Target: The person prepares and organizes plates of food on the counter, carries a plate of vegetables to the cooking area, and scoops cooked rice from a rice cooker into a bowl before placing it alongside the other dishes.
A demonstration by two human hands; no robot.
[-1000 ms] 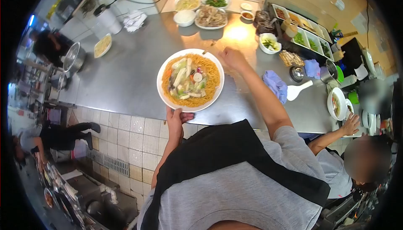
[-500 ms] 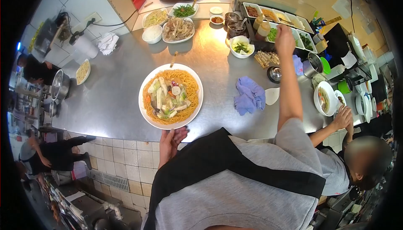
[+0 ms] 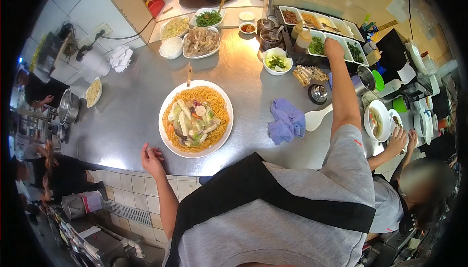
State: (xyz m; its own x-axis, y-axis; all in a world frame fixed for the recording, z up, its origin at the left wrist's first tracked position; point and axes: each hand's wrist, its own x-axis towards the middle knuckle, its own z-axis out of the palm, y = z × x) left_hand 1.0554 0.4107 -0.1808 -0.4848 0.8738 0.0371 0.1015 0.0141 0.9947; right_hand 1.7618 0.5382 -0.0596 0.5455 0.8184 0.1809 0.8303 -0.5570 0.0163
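A white plate of yellow noodles topped with vegetables and sauce lies on the steel counter. My left hand is beside its lower left, apart from the plate, fingers loosely bent and holding nothing. My right hand is at the tray rack on the right, over the trays between the chopped greens and the darker greens. Its fingers are bent down together; whatever they hold, if anything, is hidden. Squeeze bottles stand left of it.
A blue cloth, a white ladle, a metal bell and a bowl of greens are right of the plate. Behind are bowls of shrimp and rice. A co-worker's hands are near bowls at the right.
My left hand has left the plate's lower edge and moved left. From beside the plate, my right hand has swung right to the tray rack and come down over the greens.
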